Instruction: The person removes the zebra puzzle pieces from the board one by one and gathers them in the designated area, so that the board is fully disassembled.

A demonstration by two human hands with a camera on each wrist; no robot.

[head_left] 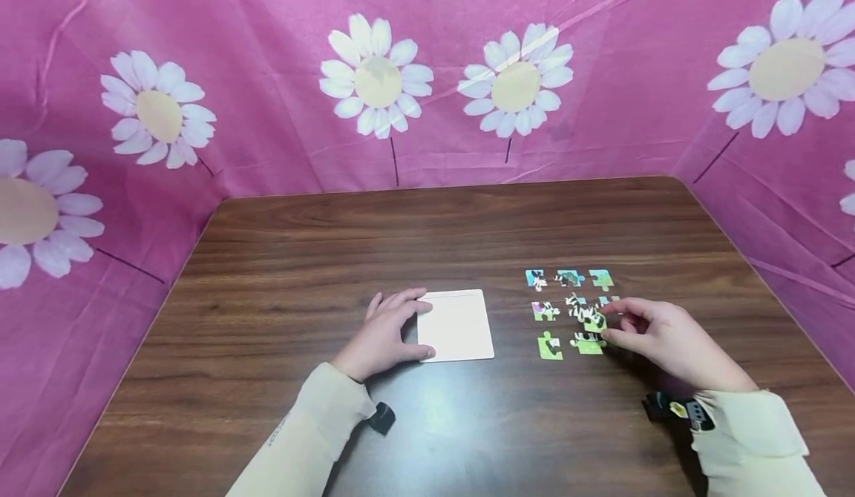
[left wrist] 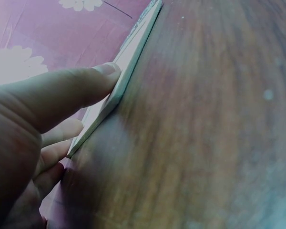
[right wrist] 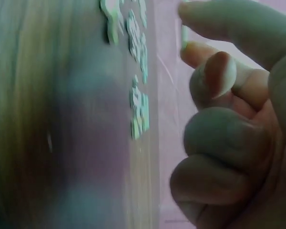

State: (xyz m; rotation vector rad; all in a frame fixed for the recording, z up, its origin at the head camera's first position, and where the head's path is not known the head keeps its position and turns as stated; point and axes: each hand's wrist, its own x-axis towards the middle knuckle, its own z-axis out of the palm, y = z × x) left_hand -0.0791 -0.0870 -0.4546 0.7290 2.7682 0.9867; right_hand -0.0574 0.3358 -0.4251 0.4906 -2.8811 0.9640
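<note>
A white square board with rounded corners lies flat on the table. The left hand rests at its left side, thumb and fingers spread and touching the board's edge. To the right, my right hand pinches a green, black and white puzzle piece between thumb and index finger, just above the other pieces. In the right wrist view only a thin edge of that piece shows, with the other fingers curled in. Beneath and around it lie several loose puzzle pieces in rough rows; the hand partly hides some.
The dark wood table reaches back to a pink cloth printed with white daisies, which also hangs along both sides. Glare brightens the tabletop in front of the board. Dark straps circle both wrists over the light sleeves.
</note>
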